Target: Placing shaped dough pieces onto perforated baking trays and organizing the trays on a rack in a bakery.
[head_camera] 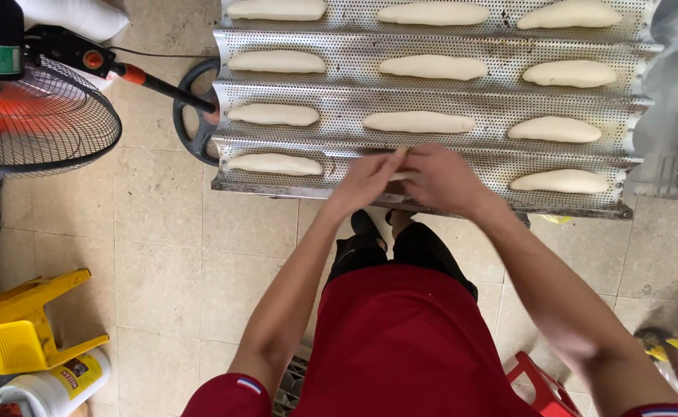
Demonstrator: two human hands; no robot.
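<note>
Tiles everywhere, beige floor (161, 232), and I'm looking straight down at a perforated metal baguette tray (432, 93) with wavy channels, sitting above the floor at 12 o'clock from me. Fan (34, 108) at about 10 o'clock, yellow plastic stool (22, 328) down at 8, red stool (536, 382) at 5. Shaped dough loaves (420, 122) lie in the channels, three per row. Nearest row has one at each end and the middle slot is where the hands are. Left hand (366, 181) and right hand (439, 177) meet there, fingers pressed together around a dough piece (401, 176), which only peeks out pale between the fingertips. Mostly hidden, so can't tell its shape.
</note>
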